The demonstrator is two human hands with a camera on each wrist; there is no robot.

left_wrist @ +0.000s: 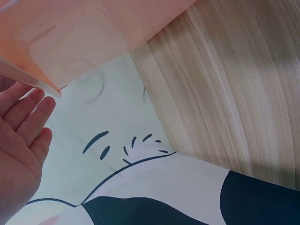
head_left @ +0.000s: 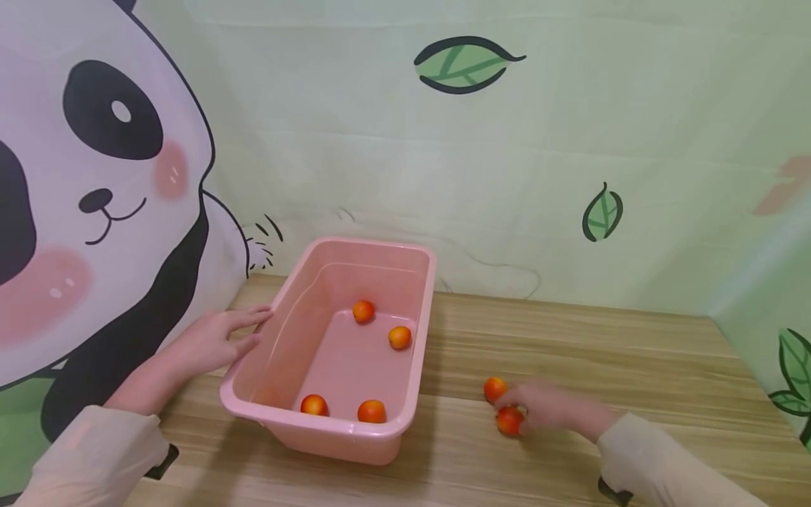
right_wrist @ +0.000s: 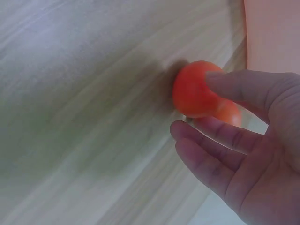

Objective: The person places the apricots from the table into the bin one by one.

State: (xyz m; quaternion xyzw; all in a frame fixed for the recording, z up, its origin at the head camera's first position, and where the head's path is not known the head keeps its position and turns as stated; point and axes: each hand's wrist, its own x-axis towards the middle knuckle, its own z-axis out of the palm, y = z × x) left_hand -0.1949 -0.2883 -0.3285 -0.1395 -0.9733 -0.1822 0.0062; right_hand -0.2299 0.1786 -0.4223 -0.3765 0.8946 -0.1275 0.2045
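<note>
Two orange-red tomatoes lie side by side on the table right of a pink basin: a nearer tomato (head_left: 510, 421) and a farther tomato (head_left: 494, 389). My right hand (head_left: 548, 407) is at them, thumb and fingers spread on either side of the nearer tomato (right_wrist: 194, 89). In the right wrist view, the thumb overlaps it and the index finger lies at its lower edge; a firm grip is not visible. My left hand (head_left: 205, 341) touches the left rim of the pink basin (head_left: 421, 352) with its fingers extended. Several tomatoes (head_left: 371, 411) lie apart on the basin floor.
A wood-grain table (head_left: 570, 352) carries everything. Behind it hangs a pale green cloth backdrop (head_left: 355, 141) with printed leaves. A large printed panda (head_left: 127, 232) covers the left side. The basin's high walls stand between my two hands.
</note>
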